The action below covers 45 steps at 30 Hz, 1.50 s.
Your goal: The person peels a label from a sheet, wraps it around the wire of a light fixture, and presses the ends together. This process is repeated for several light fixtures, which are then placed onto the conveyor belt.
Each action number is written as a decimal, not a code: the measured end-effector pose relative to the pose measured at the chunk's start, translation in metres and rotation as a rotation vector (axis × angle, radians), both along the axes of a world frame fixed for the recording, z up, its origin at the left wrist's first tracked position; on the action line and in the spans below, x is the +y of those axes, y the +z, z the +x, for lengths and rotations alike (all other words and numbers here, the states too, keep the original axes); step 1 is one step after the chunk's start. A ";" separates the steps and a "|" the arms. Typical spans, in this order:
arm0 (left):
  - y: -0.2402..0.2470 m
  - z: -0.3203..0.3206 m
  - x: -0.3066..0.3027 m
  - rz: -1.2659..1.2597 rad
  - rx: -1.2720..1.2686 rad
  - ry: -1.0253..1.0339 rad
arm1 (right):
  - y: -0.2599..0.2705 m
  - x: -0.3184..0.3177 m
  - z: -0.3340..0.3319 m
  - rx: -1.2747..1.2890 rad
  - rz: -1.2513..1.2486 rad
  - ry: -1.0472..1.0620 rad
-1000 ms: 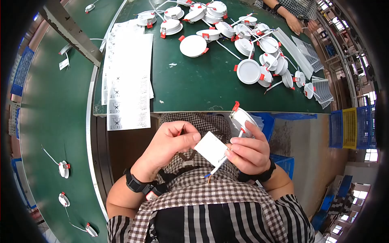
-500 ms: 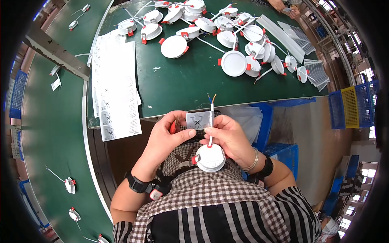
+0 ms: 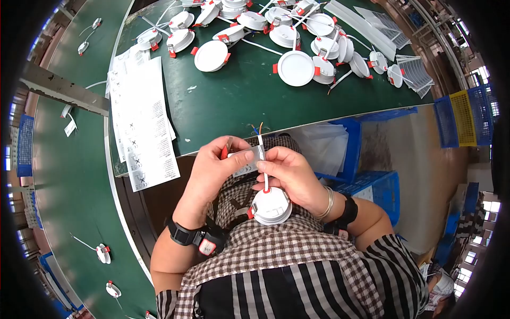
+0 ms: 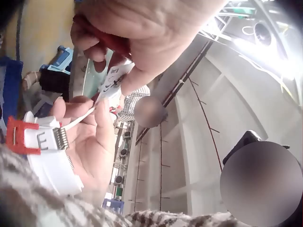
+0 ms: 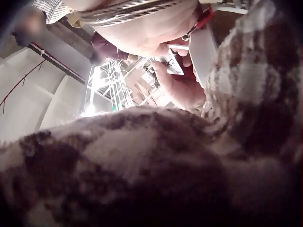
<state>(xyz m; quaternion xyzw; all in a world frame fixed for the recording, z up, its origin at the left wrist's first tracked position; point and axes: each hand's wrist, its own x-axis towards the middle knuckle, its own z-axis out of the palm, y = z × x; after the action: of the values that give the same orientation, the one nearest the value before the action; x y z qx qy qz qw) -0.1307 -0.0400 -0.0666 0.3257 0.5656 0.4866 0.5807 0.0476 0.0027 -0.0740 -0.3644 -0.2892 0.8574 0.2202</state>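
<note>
Close in front of the body, my left hand (image 3: 212, 166) pinches a printed label (image 3: 245, 169) between thumb and fingers. A slim red object (image 4: 102, 35) is also tucked in that hand, its kind hidden by the fingers. My right hand (image 3: 292, 174) pinches the white cable (image 3: 266, 182) of a round downlight (image 3: 272, 207), where the label's edge meets the cable. Bare blue and brown wire ends (image 3: 258, 129) point away from me above the fingers. The downlight hangs below against the apron, a red-tipped spring clip (image 4: 23, 137) at its side.
Many white downlights (image 3: 296, 68) crowd the back of the green table (image 3: 239, 101). Label sheets (image 3: 146, 127) overhang its front left edge. Clear plastic strips (image 3: 361, 29) lie at the back right. Blue crates (image 3: 372, 191) stand below right. More downlights (image 3: 103, 253) lie on the left surface.
The downlight swung from upper right to below the hands, cable upward. The label turned printed side up and came against the cable. Since half a second ago, the left thumb moved further over the label.
</note>
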 end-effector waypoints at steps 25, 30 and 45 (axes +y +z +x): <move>0.003 -0.021 -0.001 -0.001 -0.030 0.210 | 0.000 0.003 -0.005 -0.084 0.055 0.089; -0.007 -0.023 -0.014 -0.043 -0.074 0.186 | -0.011 0.003 0.002 -0.062 -0.004 0.036; -0.011 0.002 -0.022 -0.105 0.093 0.073 | -0.010 0.002 0.004 -0.061 -0.007 -0.001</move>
<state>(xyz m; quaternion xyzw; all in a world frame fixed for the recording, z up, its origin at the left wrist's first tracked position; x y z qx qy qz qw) -0.1290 -0.0620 -0.0779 0.2962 0.6281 0.4615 0.5521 0.0513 0.0050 -0.0842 -0.3914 -0.2927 0.8467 0.2103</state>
